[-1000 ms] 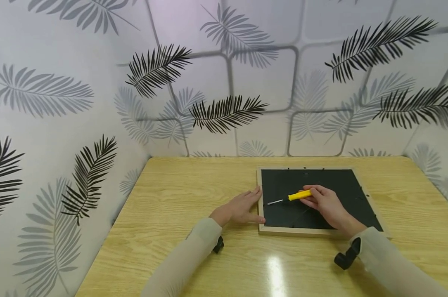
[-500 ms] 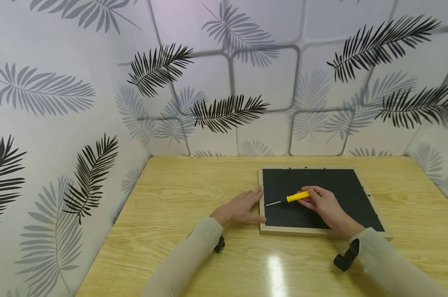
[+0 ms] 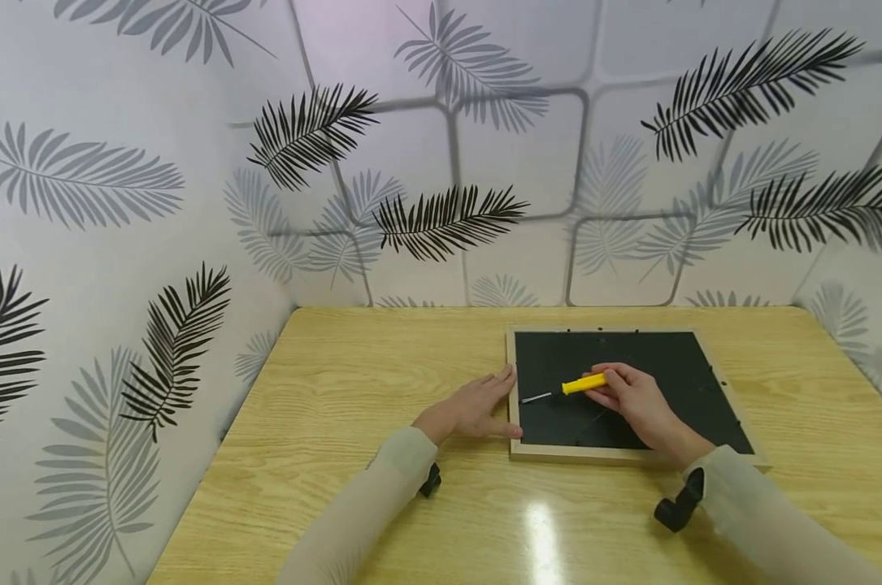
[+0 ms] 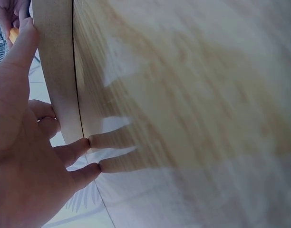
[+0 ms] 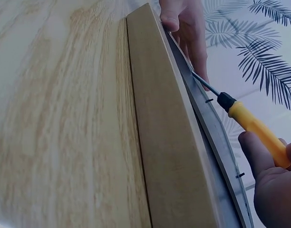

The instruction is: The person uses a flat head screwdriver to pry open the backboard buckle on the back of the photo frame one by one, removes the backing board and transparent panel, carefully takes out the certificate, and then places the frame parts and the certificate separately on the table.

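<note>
A picture frame (image 3: 587, 452) with a light wooden border lies face down, its black backing board (image 3: 616, 349) upward. My right hand (image 3: 634, 400) grips the yellow handle of a screwdriver (image 3: 583, 383) between thumb and fingers. The metal shaft slants down to the left, its tip right at the inner left edge of the border. In the right wrist view the screwdriver (image 5: 257, 128) reaches over the raised rim of the frame (image 5: 169, 118). My left hand (image 3: 473, 410) rests with spread fingers against the frame's left side, thumb on the near corner. Its fingertips touch the tabletop in the left wrist view.
The wooden table (image 3: 367, 366) stretches left of and in front of the frame. Small dark tabs (image 5: 240, 175) stick up along the frame's inner edge. A wall covering with leaf prints (image 3: 448, 223) stands behind the table and at both sides.
The screwdriver and right hand have shifted slightly left, the tip coming closer to the frame's left border. The left hand has stayed in place on the frame.
</note>
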Demonstrator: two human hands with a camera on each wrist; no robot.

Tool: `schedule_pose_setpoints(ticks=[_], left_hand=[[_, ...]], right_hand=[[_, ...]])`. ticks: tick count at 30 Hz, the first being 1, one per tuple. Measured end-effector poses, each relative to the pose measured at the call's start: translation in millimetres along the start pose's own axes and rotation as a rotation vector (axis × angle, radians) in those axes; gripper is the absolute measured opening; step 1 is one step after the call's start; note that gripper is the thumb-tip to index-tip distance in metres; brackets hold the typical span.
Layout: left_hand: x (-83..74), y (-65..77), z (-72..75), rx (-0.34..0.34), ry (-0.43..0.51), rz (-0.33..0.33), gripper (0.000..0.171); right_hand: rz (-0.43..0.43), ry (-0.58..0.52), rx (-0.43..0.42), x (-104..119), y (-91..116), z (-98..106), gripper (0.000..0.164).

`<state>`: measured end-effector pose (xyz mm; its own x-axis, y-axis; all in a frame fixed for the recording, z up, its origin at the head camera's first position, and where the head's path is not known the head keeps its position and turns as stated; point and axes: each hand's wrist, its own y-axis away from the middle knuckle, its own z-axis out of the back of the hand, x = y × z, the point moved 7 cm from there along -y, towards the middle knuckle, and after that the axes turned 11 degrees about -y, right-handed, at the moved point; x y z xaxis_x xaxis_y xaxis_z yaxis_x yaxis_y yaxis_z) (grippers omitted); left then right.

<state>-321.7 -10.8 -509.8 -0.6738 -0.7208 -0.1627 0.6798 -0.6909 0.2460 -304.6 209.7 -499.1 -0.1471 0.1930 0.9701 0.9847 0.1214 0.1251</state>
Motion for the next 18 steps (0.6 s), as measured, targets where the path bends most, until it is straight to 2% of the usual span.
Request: schedule_pose_setpoints(ticks=[10,18], left_hand=[[0.6,-1.4,-2.0,0.006,-0.025,0.005,0.096],[0.1,-0.9,-0.6,0.003,-0.002,-0.004,0.096]], right_hand=[[0.03,-0.038,-0.009,-5,-1,-4,0.044],[0.055,0.005,-0.007,4,-1,-11,0.044]])
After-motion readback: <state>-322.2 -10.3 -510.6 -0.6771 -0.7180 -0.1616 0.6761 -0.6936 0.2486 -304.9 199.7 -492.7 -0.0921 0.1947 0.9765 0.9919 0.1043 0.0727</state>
